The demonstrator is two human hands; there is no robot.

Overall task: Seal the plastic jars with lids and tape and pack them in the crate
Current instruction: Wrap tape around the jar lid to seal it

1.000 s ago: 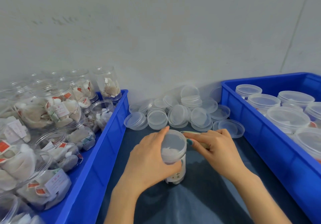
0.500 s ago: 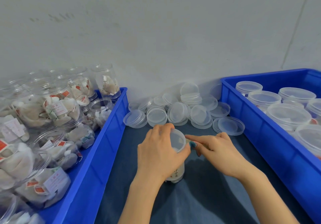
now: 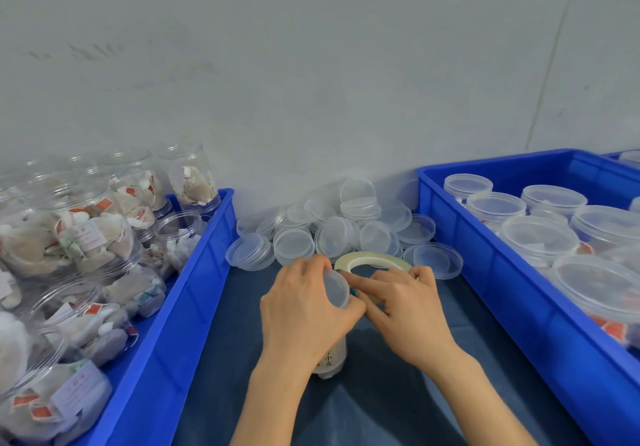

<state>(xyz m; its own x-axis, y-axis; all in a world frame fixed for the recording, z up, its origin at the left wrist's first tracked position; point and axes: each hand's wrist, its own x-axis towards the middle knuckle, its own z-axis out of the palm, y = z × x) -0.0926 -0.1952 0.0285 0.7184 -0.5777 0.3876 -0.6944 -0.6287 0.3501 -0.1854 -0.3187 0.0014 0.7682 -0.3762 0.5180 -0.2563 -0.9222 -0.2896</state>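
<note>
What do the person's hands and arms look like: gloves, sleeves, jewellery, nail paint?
No gloves on the left hand or right hand, no rings visible. Forearms uncovered down to the frame edge: no sleeves, watch or bracelet in view. One right-hand nail is painted teal; the other nails can't be made out.

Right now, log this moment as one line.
step: taping lid | left hand: grips lidded jar | right hand: holds tape roll at lid | crated: no, on cloth

Plain grey wall stands behind a surface covered in dark blue cloth.
</note>
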